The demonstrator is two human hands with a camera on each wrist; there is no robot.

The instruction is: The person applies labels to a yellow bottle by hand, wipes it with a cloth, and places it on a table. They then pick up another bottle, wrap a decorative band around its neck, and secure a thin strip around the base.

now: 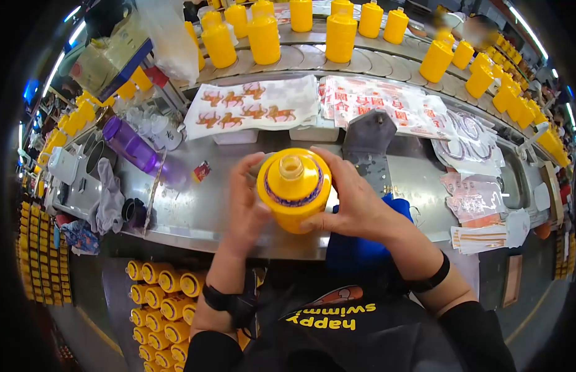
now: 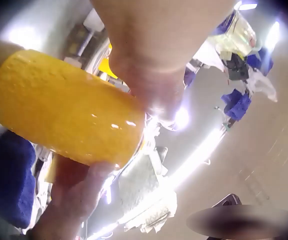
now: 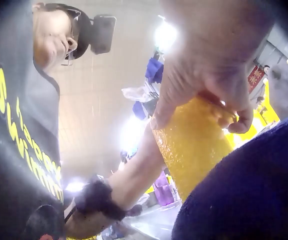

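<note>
A yellow bottle (image 1: 292, 214) with a narrow clear neck and a patterned purple band round its shoulder stands between my two hands over the front of the steel table. My right hand (image 1: 356, 198) grips its right side, thumb on the near face and fingers curving round the far side. My left hand (image 1: 246, 201), blurred, holds the left side with bent fingers. The left wrist view shows the bottle's smooth yellow body (image 2: 69, 107) large and close. In the right wrist view, the fingers of the right hand (image 3: 209, 70) wrap the bottle (image 3: 194, 142).
A blue cloth (image 1: 399, 209) lies by the right forearm. Printed decal sheets (image 1: 250, 111) lie beyond the bottle, beside a grey metal stand (image 1: 369, 131). Yellow bottles (image 1: 341, 38) line a conveyor behind. A purple tumbler (image 1: 130, 144) lies left; several bottles (image 1: 170, 308) are stacked below.
</note>
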